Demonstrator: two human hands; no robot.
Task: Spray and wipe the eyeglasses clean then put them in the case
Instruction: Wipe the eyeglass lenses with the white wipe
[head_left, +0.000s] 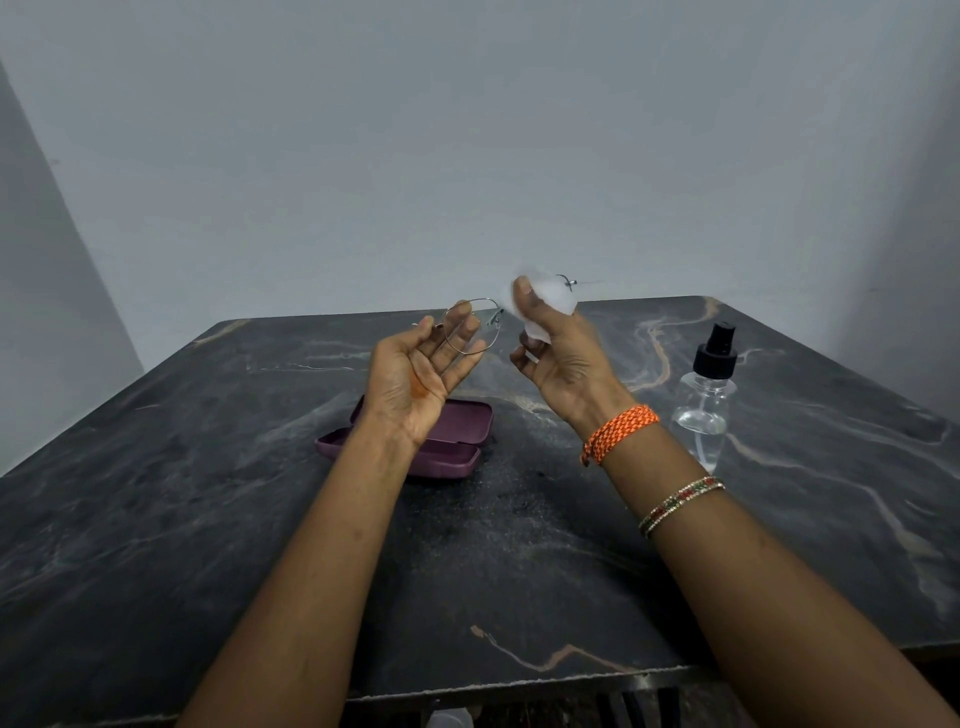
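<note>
I count two hands, one pair of glasses, one cloth, one case, one bottle, all over one dark marble table (208, 519) that fills the lower half of the frame.

Left of centre, my left hand (415, 374) is raised palm up, fingers loosely bent, its fingertips (470, 325) behind one lens of the glasses (470, 327) and holding the thin wire rim there. Below that hand, in the middle of the frame, the one purple case (447, 441) lies open on the table, partly hidden by my wrist.

Just right of centre, my right hand (558, 348) is curled round a white cloth (540, 299), thumb pressed on top, pinching it over the other lens, which I cannot see. One hinge of the glasses pokes out past the cloth. That wrist wears one orange band (618, 434) and one beaded bangle (680, 504).

At the right, well apart from my hands, the one clear spray bottle (706, 405) stands upright with its black cap on.
</note>
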